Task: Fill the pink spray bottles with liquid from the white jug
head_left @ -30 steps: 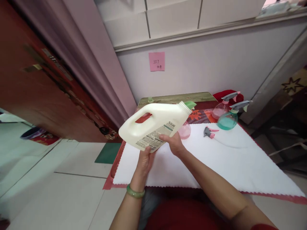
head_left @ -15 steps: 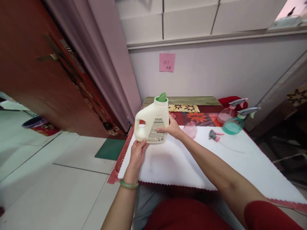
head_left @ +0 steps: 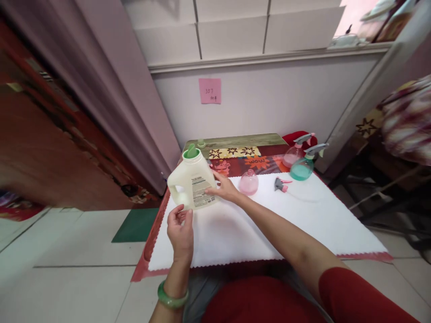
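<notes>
A cream detergent jug [head_left: 197, 177] with a side handle and a green pour spout leans a little at the left of the white cloth. My right hand [head_left: 225, 187] grips its right side, thumb across the printed label and the other fingers partly hidden behind it. Just below the jug's base, my left hand [head_left: 180, 226] is open with curled fingers and holds nothing. To the right stands a headless pink bottle [head_left: 248, 183]. Beside that lies a grey and pink spray head [head_left: 280, 184] with its thin tube on the cloth.
A green spray bottle [head_left: 302, 169] and a pink spray bottle [head_left: 292, 157] stand at the back right by a red item. A small green cap [head_left: 201, 144] sits at the table's back left. Behind the table is a wall with a pink note [head_left: 210, 91].
The jug has gone down and away from me toward the table's left side, with my right hand still on it. My left hand has let go of its base. The view has turned right.
</notes>
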### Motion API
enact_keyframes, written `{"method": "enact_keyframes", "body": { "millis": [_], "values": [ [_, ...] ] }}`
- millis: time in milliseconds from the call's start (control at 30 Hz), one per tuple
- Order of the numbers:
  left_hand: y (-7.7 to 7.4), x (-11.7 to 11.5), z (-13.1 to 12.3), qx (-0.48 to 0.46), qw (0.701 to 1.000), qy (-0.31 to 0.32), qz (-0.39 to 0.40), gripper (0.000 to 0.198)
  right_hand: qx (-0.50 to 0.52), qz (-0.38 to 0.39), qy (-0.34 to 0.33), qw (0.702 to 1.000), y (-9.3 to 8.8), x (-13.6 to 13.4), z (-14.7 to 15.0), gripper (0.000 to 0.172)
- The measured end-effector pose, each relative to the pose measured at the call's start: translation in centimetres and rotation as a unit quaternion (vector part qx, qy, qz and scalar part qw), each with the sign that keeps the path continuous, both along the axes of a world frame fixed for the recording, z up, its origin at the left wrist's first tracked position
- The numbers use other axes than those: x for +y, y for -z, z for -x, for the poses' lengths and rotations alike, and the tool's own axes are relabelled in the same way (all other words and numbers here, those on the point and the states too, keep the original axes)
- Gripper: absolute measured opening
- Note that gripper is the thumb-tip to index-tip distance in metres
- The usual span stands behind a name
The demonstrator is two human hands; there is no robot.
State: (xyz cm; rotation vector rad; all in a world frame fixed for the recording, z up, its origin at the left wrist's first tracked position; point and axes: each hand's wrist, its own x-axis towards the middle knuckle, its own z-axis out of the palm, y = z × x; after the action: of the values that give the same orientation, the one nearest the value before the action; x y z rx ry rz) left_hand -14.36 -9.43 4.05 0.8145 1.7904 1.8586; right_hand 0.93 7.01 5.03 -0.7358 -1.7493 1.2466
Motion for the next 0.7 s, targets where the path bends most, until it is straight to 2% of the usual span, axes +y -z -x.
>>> {"method": "enact_keyframes", "body": {
  "millis": [67, 133, 233, 300, 367, 500, 567, 700],
  "values": [
    [-0.6, 0.0, -1.1, 0.021, 0.999, 0.050, -0.001, 0.037, -0.035, -0.015, 0.050, 0.998, 0.8, -1.3, -1.6, 0.081],
    [-0.9, 0.1, -2.2, 0.043, 0.994, 0.098, 0.003, 0.031, -0.059, -0.027, 0.065, 0.996, 1.7, -2.7, -4.1, 0.068],
    [-0.9, 0.9, -4.0, 0.078, 0.983, 0.166, 0.011, 0.025, -0.068, -0.041, 0.067, 0.995, 2.6, -4.3, -9.0, 0.039],
    [-0.6, 1.9, -5.4, 0.098, 0.973, 0.209, 0.014, 0.027, -0.093, -0.056, 0.110, 0.988, 2.7, -4.6, -12.9, 0.030],
    [0.0, 3.4, -7.0, 0.116, 0.964, 0.240, 0.014, 0.030, -0.141, -0.067, 0.170, 0.973, 2.4, -4.2, -16.9, 0.030],
    [1.6, 7.2, -10.2, 0.152, 0.957, 0.247, 0.004, 0.016, -0.243, -0.037, 0.300, 0.922, 1.2, -2.7, -23.7, 0.047],
    [2.6, 9.0, -11.7, 0.165, 0.958, 0.235, 0.003, 0.026, -0.269, -0.020, 0.333, 0.903, 0.9, -2.1, -26.1, 0.049],
    [4.2, 12.0, -14.0, 0.177, 0.957, 0.230, 0.024, 0.067, -0.330, -0.002, 0.382, 0.863, 0.9, -1.3, -28.8, 0.035]
  ]
}}
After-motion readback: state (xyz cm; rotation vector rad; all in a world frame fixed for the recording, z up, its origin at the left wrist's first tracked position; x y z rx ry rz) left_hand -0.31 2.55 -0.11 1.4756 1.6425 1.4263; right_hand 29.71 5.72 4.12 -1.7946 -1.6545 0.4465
